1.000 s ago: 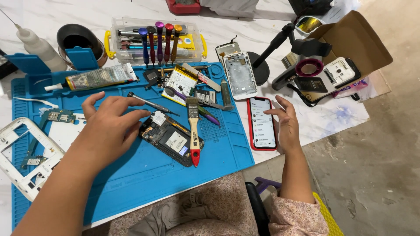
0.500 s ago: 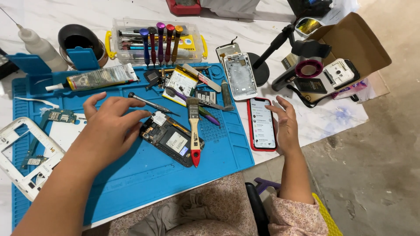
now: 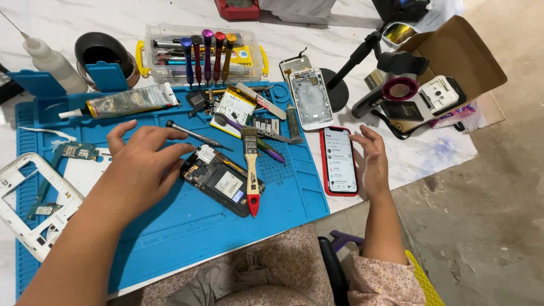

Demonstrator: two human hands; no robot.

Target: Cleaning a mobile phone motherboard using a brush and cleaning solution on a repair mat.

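- An opened phone point(image 3: 222, 180), its back off and its boards bared, is laid on the blue mat point(image 3: 170, 238), in front of the person and just right of the left hand point(image 3: 141, 164).
- The step in hand is judged to be steadying the opened phone while a lit red phone point(image 3: 339, 160) at the mat's right edge is consulted.
- The left hand is spread flat, fingers loosely apart; nothing is clasped. Its fingertips are set at or just beside the opened phone's upper left corner; actual contact cannot be told.
- A screwdriver point(image 3: 192, 134) lies just beyond those fingertips, apart from them.
- A brush point(image 3: 251, 170) with a red-tipped handle is laid across the opened phone's right side.
- The right hand point(image 3: 371, 161) is held open, fingers relaxed, just beside the red phone's right edge; nothing is gripped.
- The next move is judged to call for a fine tool to be picked up, with the brush cleared off the boards first.
- A white frame point(image 3: 310, 96) lies beyond the mat, near the driver rack point(image 3: 204, 54).
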